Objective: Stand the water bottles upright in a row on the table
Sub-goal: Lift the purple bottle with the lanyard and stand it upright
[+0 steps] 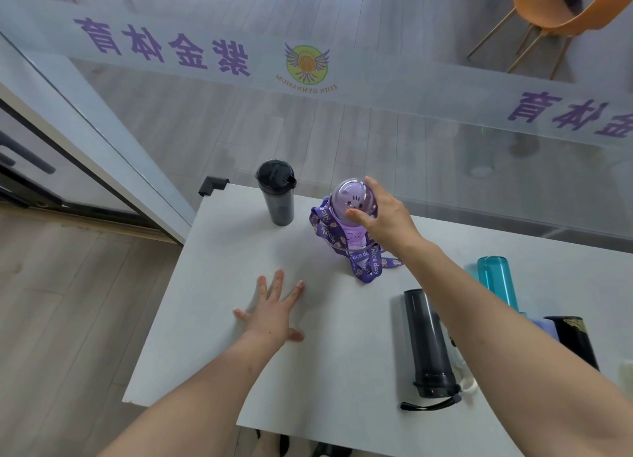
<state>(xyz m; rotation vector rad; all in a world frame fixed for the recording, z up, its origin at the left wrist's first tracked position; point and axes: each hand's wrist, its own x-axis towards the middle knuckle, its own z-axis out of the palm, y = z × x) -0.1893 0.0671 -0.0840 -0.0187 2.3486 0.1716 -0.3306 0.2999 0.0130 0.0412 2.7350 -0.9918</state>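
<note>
A dark grey bottle (278, 192) stands upright near the far left corner of the white table (219, 319). To its right stands a purple bottle (352, 203) with a domed lid and a purple strap (368, 263) trailing onto the table. My right hand (383, 218) grips its lid from the right, thumb on the front. My left hand (274, 307) lies flat on the table, fingers spread, holding nothing. A dark translucent bottle (428, 343) lies on its side at the right. A teal bottle (496, 282) and a black bottle (572, 336) lie beyond my right forearm, partly hidden.
A glass wall with purple lettering (161, 47) runs along the table's far edge. A black corner guard (212, 185) caps the far left corner. An orange chair (561, 7) stands beyond the glass. Wooden floor (68, 285) lies left of the table.
</note>
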